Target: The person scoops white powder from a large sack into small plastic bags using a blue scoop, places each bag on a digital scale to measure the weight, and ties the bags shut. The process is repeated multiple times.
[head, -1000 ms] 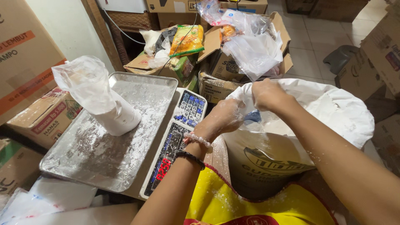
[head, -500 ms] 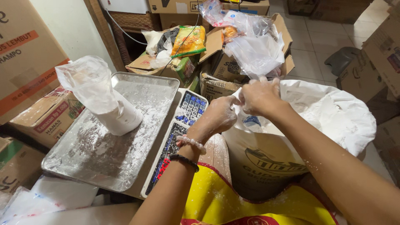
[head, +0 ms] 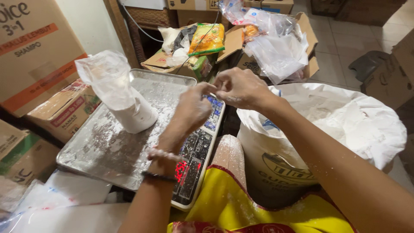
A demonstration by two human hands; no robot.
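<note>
Flour filled the big white sack (head: 345, 125) on the right, its mouth rolled wide open and its sides dusted with powder. A clear plastic bag (head: 123, 97) stood on the metal tray (head: 108, 151) of the scale, roughly the lower half packed with white powder; its long axis ran near upright, leaning a little toward the upper left, and its loose, crumpled mouth pointed up that way. The tray itself was streaked with spilled powder. Beside it lay the scale's keypad panel (head: 200, 142), with blue keys and a lit red display, partly hidden under the left forearm.

The left hand (head: 192, 108) hovered above the keypad edge of the tray, fingers curled in a loose fist, thumb and forefinger pinched toward the right hand. The right hand (head: 241, 88) met it just above the keys, fingers drawn together in a narrow pinch. Whether something thin was held between the two hands could not be told. Both hands were floury and stood well apart from the filled bag, near the sack's rim.

Behind the scale, open cardboard boxes (head: 258, 47) held clear plastic bags and a yellow-green packet (head: 208, 39). More closed cartons (head: 34, 47) stood stacked at the left.
</note>
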